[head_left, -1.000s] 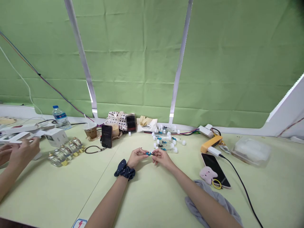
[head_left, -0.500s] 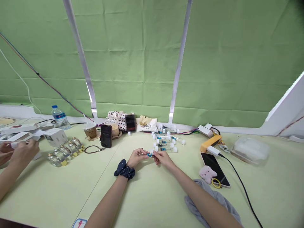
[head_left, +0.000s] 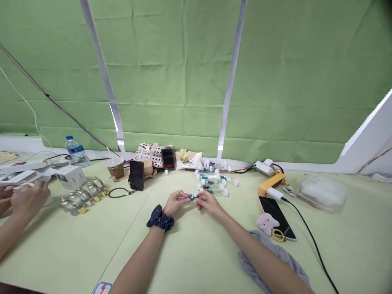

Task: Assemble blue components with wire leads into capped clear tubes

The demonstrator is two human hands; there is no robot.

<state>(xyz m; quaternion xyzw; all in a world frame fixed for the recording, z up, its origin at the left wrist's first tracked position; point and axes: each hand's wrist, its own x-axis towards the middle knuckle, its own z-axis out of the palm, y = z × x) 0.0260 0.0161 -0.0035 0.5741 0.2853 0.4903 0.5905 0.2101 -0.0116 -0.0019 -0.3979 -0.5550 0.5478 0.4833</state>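
My left hand [head_left: 174, 203] pinches the left end of a small blue part [head_left: 192, 198], with a dark scrunchie [head_left: 161, 219] round its wrist. My right hand [head_left: 210, 201] is closed, its fingertips gripping a thin dark end of the same part from the right. Its exact kind is too small to make out. Just behind my fingers lie several clear tubes [head_left: 213, 186] with white caps, holding similar blue and dark pieces. Both hands are slightly above the table [head_left: 190, 253].
To the right are a phone [head_left: 277, 218] with a pink plush charm, an orange power strip [head_left: 271, 183] and a plastic box [head_left: 323, 194]. Glass bottles [head_left: 82, 196], a standing phone [head_left: 136, 175] and drinks are on the left. A co-worker's hands [head_left: 29, 198] handle white boxes at far left.
My fingers have shifted slightly around the blue part, the right fingertips closer to the left. The co-worker's hands have moved a little. The tubes stay put.
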